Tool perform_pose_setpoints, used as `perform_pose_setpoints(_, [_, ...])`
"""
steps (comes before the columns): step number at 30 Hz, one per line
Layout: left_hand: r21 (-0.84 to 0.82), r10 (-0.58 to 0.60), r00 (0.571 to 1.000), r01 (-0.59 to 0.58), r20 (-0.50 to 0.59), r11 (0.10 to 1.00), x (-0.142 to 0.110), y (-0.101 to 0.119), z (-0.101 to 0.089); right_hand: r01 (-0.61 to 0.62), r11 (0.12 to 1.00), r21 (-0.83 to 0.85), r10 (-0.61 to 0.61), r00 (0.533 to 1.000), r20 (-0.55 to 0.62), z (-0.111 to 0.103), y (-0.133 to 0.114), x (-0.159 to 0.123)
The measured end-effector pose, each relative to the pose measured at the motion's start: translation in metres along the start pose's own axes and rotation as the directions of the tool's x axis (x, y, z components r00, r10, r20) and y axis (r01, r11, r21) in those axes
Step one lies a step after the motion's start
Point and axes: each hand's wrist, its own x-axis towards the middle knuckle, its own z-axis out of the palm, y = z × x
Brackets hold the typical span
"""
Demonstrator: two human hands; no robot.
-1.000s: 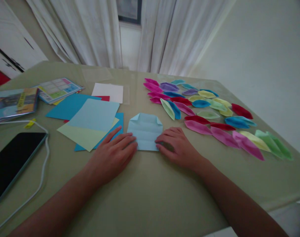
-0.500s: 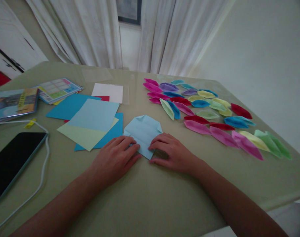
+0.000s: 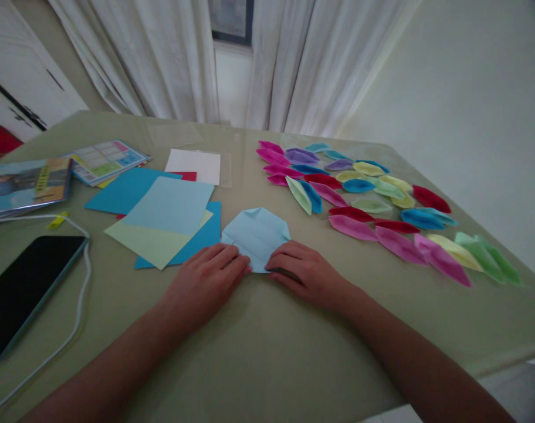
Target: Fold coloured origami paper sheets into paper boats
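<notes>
A light blue sheet of origami paper [image 3: 257, 234] lies in front of me on the table, its far corners folded in. My left hand [image 3: 214, 273] grips its near left edge, thumb and fingers drawn together. On the near right edge, my right hand [image 3: 300, 270] has its fingers curled and pinching the paper. The near edge between my fingertips now runs straight across, with the corner folded up. My fingers partly hide both near sides of the sheet.
Loose coloured paper sheets [image 3: 170, 202] overlap on the left, beside a booklet [image 3: 27, 182], a printed card [image 3: 111, 161], a phone [image 3: 27, 294] and a white cable [image 3: 83, 294]. Many folded paper boat-like pieces [image 3: 355, 226] in several colours spread over the right side.
The near corner of the light blue paper, which pointed toward me, has been folded up into a straight edge. My fingertips have closed in slightly on that edge.
</notes>
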Motion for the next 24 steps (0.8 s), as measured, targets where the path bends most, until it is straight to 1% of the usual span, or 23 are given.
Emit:
perform_pose_setpoints(3, [-0.082,0.049,0.999,-0.050,-0.013,0.995,0.0008,0.0026,0.0005,-0.007,1.000,0.010,0.007,1.000,-0.009,0.0011,-0.0011,0.0006])
perform_pose_setpoints(6, [-0.156,0.052,0.998,-0.047,0.026,0.987,0.0018,0.0059,0.0019,-0.013,0.999,0.039,0.014,1.000,-0.007,0.0009,-0.0009,0.0007])
perform_pose_setpoints(8, [-0.159,0.035,0.999,-0.029,0.036,0.987,0.0023,0.0071,0.0023,-0.028,0.998,0.058,0.030,0.999,-0.019,0.0013,-0.0003,0.0003])
perform_pose_setpoints(11, [-0.155,0.032,0.999,-0.029,0.020,0.988,0.0028,0.0079,0.0009,-0.061,0.996,0.062,0.064,0.997,-0.050,0.0035,0.0001,-0.0002])
perform_pose_setpoints(17, [-0.127,0.143,0.989,-0.137,0.036,0.982,0.0010,0.0072,-0.0021,-0.138,0.989,0.060,0.142,0.987,-0.070,0.0062,-0.0013,0.0003])
perform_pose_setpoints(19, [-0.121,0.155,0.987,-0.149,0.037,0.981,-0.0005,0.0062,-0.0012,-0.128,0.990,0.062,0.132,0.989,-0.059,0.0043,-0.0007,0.0004])
perform_pose_setpoints(24, [-0.095,0.163,0.985,-0.158,0.049,0.983,-0.0026,0.0059,-0.0004,-0.031,0.997,0.075,0.031,0.999,-0.006,-0.0022,0.0043,-0.0012])
